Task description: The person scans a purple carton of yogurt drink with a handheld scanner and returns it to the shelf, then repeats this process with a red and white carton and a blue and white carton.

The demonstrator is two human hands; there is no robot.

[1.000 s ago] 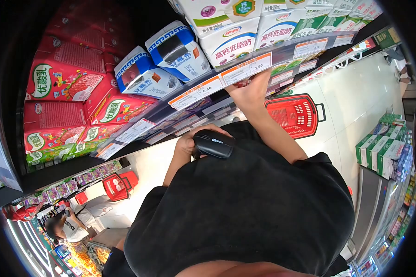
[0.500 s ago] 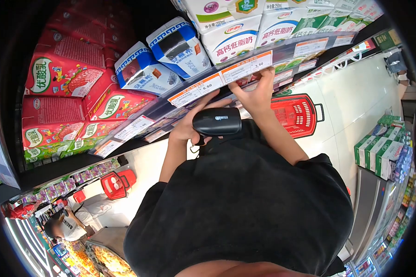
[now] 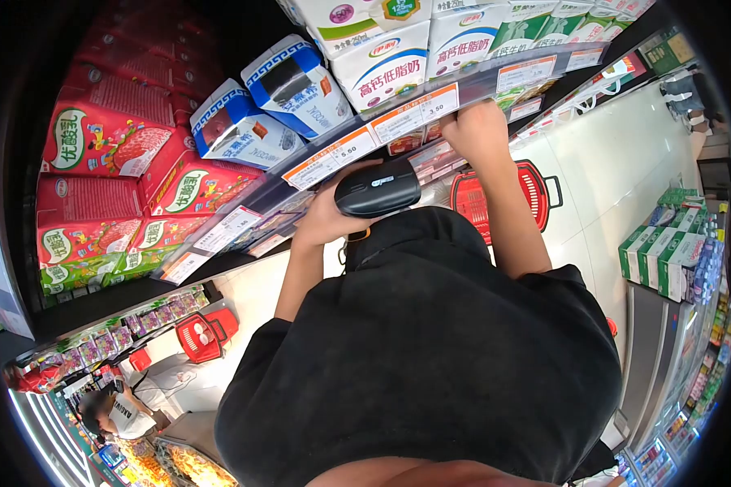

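Note:
My left hand [image 3: 325, 217] is wrapped round a black handheld barcode scanner [image 3: 378, 188], held just below the shelf's price-label strip [image 3: 394, 130]. The scanner's head hides part of the fingers. Farther right, my right hand [image 3: 481, 130] is closed at the shelf edge, beside the orange-and-white price labels. Its fingertips are turned away, so what they hold cannot be made out. White milk cartons [image 3: 384, 73] stand on the shelf above, next to blue-and-white cartons [image 3: 296, 88]. Beneath the strip, packs on a lower shelf [image 3: 406, 144] show in part.
Red strawberry-drink boxes [image 3: 110, 142] are stacked on the shelf at the left. A red shopping basket [image 3: 536, 195] is on the floor beyond my right forearm, and another red basket [image 3: 199, 337] is at the lower left. Green-and-white cartons [image 3: 662, 260] stand at the right. Another person [image 3: 126, 410] is at the lower left.
My right hand has moved right along the shelf edge, and its spread fingers have curled closed. The scanner has tilted and risen slightly in my left hand. The view has shifted a little.

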